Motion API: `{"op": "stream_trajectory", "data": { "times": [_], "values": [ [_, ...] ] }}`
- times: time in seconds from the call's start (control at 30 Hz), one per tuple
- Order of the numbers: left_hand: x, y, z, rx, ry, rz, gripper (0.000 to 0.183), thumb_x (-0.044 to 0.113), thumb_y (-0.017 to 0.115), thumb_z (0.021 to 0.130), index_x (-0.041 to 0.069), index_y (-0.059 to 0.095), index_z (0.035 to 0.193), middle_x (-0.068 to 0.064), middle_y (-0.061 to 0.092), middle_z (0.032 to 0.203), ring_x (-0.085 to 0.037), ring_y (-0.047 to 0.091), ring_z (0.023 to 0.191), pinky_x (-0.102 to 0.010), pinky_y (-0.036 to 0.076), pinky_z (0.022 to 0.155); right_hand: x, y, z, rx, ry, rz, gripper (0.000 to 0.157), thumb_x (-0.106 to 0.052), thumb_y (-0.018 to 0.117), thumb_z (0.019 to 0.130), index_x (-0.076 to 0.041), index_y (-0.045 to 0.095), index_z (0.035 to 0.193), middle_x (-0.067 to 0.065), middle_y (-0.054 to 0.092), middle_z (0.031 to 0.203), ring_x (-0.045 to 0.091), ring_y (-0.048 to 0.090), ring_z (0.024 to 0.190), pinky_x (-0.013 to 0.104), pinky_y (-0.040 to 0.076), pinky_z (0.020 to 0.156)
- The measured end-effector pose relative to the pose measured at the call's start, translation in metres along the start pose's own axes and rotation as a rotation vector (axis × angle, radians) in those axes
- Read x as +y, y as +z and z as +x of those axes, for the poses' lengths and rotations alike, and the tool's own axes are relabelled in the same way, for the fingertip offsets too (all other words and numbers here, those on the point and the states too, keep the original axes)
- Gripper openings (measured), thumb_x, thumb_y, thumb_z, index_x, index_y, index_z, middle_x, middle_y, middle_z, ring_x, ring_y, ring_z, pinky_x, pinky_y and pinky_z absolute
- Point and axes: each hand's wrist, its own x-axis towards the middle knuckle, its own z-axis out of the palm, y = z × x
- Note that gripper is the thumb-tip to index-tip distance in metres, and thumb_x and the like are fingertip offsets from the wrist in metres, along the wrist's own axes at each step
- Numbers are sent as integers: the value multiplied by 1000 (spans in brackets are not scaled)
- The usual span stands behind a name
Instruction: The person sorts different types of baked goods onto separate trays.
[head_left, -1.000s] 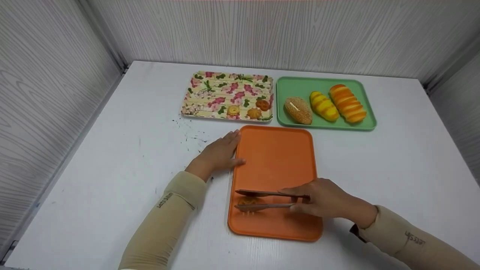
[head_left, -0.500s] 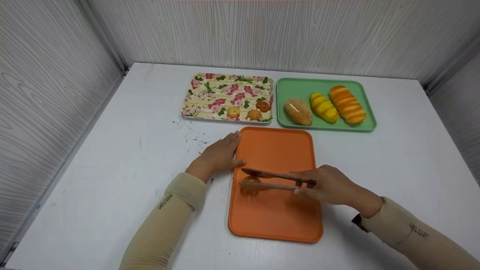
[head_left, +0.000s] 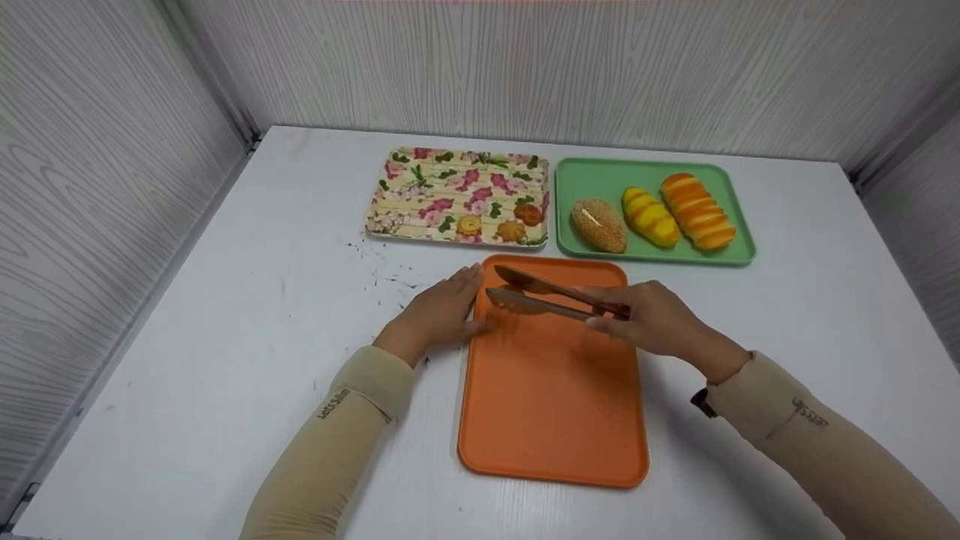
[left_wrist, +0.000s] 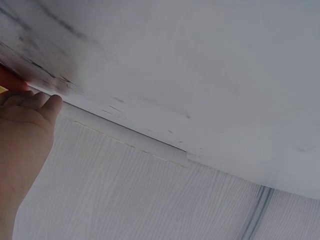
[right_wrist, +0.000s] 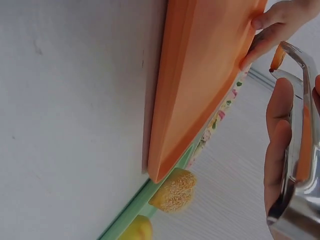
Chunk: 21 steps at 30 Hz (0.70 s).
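Note:
My right hand (head_left: 660, 319) grips metal tongs (head_left: 551, 306), also seen close up in the right wrist view. Between the tong tips is a small round golden-brown cookie (right_wrist: 278, 58), lifted over the far part of the orange tray (head_left: 555, 405). My left hand (head_left: 439, 311) lies at that tray's left edge, fingers stretched along the rim and thumb reaching over it. On the flowered tray (head_left: 420, 176) behind are a yellow cookie (head_left: 469, 225), a flower-shaped cookie (head_left: 511, 231) and a pretzel-shaped cookie (head_left: 528, 214).
A green tray (head_left: 600, 172) at the back right bears a seeded bun (head_left: 598, 225), a yellow bread roll (head_left: 651, 217) and a larger striped loaf (head_left: 697, 211). Pale wood-grain panels (head_left: 525, 67) enclose the white table (head_left: 247, 300) at the back and sides.
The right hand has carried the tongs and the cookie from the near end of the orange tray up and away toward its far end. The left hand has stayed at the tray's edge.

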Motion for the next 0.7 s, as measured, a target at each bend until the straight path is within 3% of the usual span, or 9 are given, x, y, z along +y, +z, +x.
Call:
{"op": "stream_trajectory", "data": {
  "times": [0.1, 0.3, 0.5, 0.7],
  "values": [
    [1, -2, 0, -10, -2, 6, 86, 56, 49, 93, 11, 8, 154, -2, 3, 159, -21, 9, 144, -41, 18, 114, 3, -5, 11, 14, 20, 8, 48, -37, 64, 90, -14, 59, 133, 6, 67, 73, 19, 59, 57, 30, 41, 47],
    [3, -2, 0, -3, 0, 32, 86, 55, 51, 93, 8, 14, 153, -3, 6, 159, -20, 9, 144, -40, 19, 113, 7, -13, 35, 56, 100, 27, 49, -37, 64, 91, -21, 55, 136, 8, 68, 75, 22, 58, 59, 32, 39, 48],
    [4, -1, -1, 3, 11, 30, 87, 55, 51, 93, 7, 10, 154, -5, 6, 159, -20, 7, 144, -37, 16, 114, 12, -16, 56, 102, 153, 53, 48, -34, 65, 91, -18, 56, 135, 10, 67, 75, 30, 64, 67, 32, 42, 49],
    [4, -3, -2, -6, 8, 34, 88, 56, 50, 93, 7, 10, 153, -4, 4, 159, -20, 7, 144, -38, 16, 114, 15, -16, 75, 153, 226, 51, 41, -37, 67, 90, -16, 66, 125, 13, 68, 80, 30, 64, 69, 33, 43, 51]
  ]
}}
